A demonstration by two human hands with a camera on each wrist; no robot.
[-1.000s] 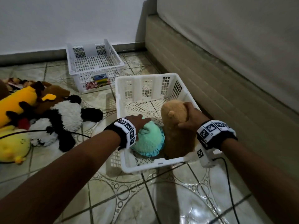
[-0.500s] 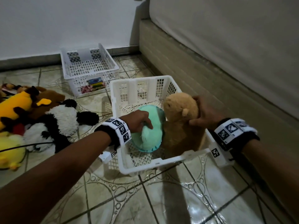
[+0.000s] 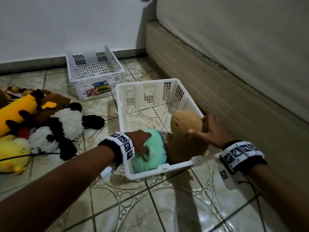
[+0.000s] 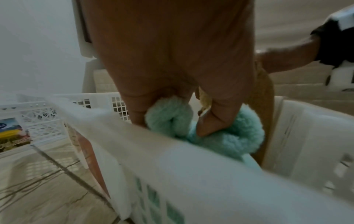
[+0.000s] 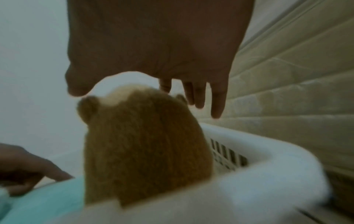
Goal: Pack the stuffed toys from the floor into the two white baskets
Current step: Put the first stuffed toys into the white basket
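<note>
Left hand [image 3: 141, 142] pinches a fold of the mint-green plush toy [image 3: 150, 153]; right hand [image 3: 209, 131], fingers spread, hovers at the brown plush bear [image 3: 184, 136] in the near white basket [image 3: 142, 174]. Both toys look light, soft and squashable, best gripped by a fistful of body.

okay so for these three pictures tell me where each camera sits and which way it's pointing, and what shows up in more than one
Head: worn high, looking forward and down at the near basket, floor toys and bed; both forearms show.
Left wrist: looks along the left hand, whose fingers grip the mint plush inside the basket.
Right wrist: looks along the right hand, fingers spread open over the brown plush, bed to the right.
Shared: all three show both plush toys and the near basket; the far basket appears in head and left wrist.
</note>
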